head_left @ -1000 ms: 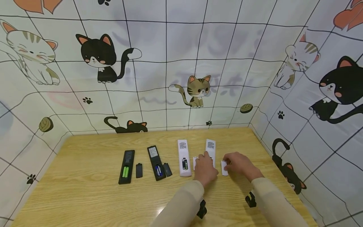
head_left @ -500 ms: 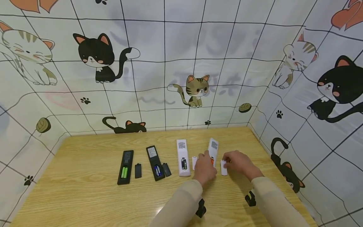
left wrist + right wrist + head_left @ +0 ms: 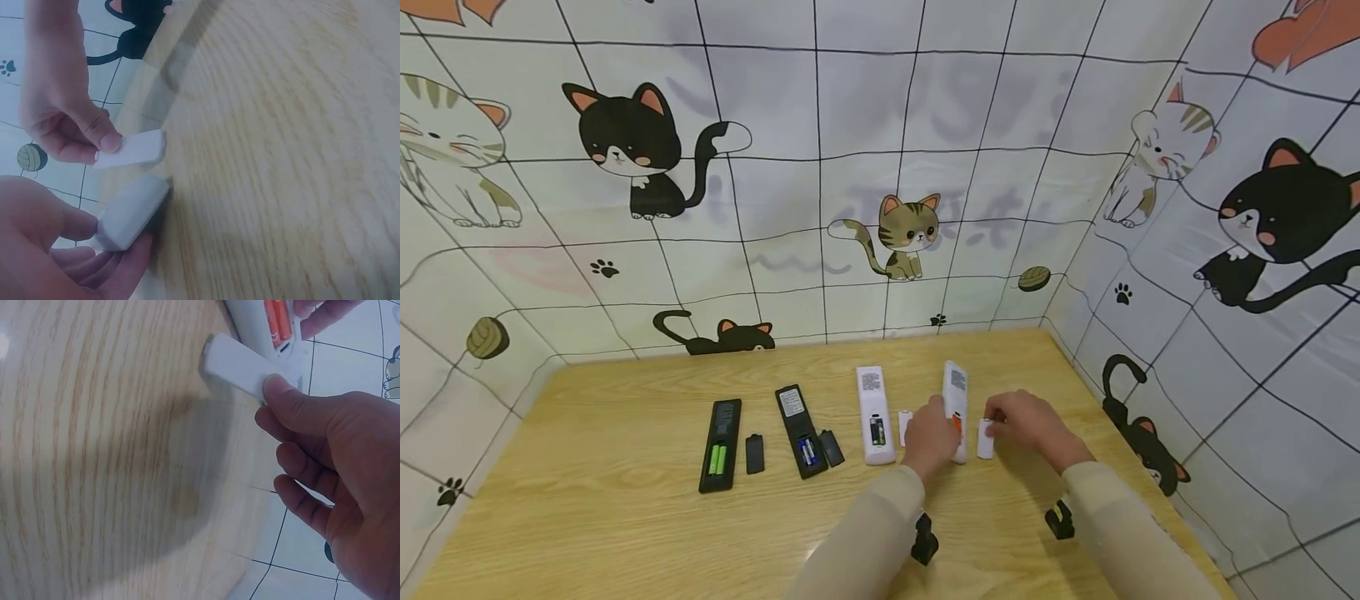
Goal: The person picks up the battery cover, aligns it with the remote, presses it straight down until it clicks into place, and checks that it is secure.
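My left hand (image 3: pixel 931 435) grips a white remote control (image 3: pixel 956 385) by its left side, its back face up. Orange batteries (image 3: pixel 279 320) sit in its uncovered compartment, as the right wrist view shows. Just to the right, a small white battery cover (image 3: pixel 240 362) is pinched between the thumb and index finger of my right hand (image 3: pixel 1032 423). In the left wrist view, cover and remote are close together but apart, and the remote is tilted. The remote's far end lies outside both wrist views.
Leftward lie another white remote (image 3: pixel 871 392), partly hidden second white cover (image 3: pixel 905 427), and two black remotes (image 3: pixel 724 421) (image 3: pixel 793 408), with batteries showing. Black covers (image 3: pixel 755 454) (image 3: pixel 831 448) lie beside these. Cat-print fabric (image 3: pixel 775 192) rises behind the wooden table (image 3: pixel 625 517).
The held remote has swung to the right and then back toward upright. My left hand now sits more to its left, uncovering its lower part. My right hand keeps its pinch on the battery cover.
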